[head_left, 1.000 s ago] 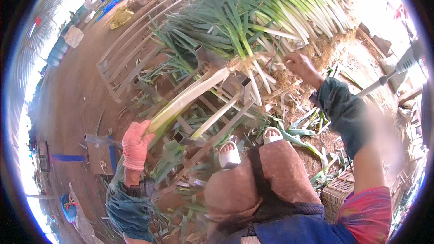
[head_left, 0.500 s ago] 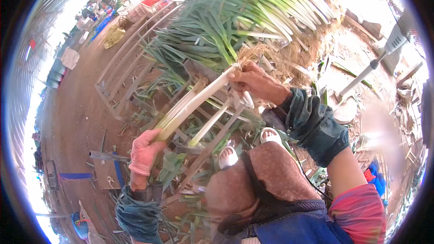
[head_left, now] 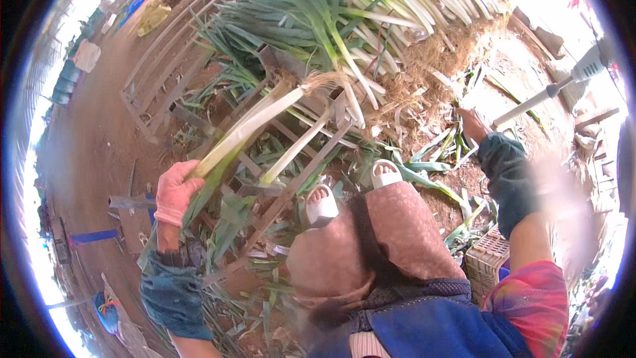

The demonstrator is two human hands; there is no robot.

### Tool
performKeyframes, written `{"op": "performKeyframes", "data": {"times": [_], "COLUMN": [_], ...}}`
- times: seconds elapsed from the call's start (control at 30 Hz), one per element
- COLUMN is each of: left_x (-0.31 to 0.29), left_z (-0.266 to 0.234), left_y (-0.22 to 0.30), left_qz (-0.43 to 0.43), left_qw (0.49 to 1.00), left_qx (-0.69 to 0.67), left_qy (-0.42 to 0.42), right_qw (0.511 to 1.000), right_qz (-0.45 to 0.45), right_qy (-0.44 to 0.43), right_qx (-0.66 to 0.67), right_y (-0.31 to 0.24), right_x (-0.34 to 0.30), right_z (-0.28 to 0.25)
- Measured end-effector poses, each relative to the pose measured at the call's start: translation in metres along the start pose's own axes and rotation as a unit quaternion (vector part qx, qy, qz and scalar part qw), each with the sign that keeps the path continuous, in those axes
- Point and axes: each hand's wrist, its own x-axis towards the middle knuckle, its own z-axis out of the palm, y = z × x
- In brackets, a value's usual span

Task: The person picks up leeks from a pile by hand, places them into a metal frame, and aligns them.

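My left hand (head_left: 175,192), in a pink glove, grips the green end of a long leek (head_left: 252,126). The leek slants up to the right, and its white shaft and root tuft point at the big pile of leeks (head_left: 371,13). My right hand (head_left: 472,124), in a dark green sleeve, is out to the right above peeled leaves on the ground. It is close to the near end of a white rod-like tool (head_left: 550,96). Whether the fingers hold anything is unclear. A second trimmed stalk (head_left: 298,146) lies on the wooden rack (head_left: 291,199) in front of me.
My two white shoes (head_left: 321,202) (head_left: 385,172) rest by the rack among leaf scraps. A pale plastic crate (head_left: 487,262) stands at my right knee. A wooden frame (head_left: 159,73) lies on the dirt floor to the left, with blue containers beyond it (head_left: 66,79).
My right hand has left the leek's root end and swung right and down to the ground near the white tool. The left hand still holds the leek, now a little higher.
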Motion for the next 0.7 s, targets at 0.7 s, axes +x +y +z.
{"op": "performKeyframes", "data": {"times": [0.7], "left_x": [0.028], "left_z": [0.171], "left_y": [-0.116], "left_qz": [-0.068], "left_qw": [0.96], "left_qx": [0.267], "left_qy": [-0.04], "right_qw": [0.948], "right_qz": [-0.298], "right_qy": [-0.108], "right_qx": [0.033], "right_y": [-0.31], "right_x": [0.143], "right_z": [0.167]}}
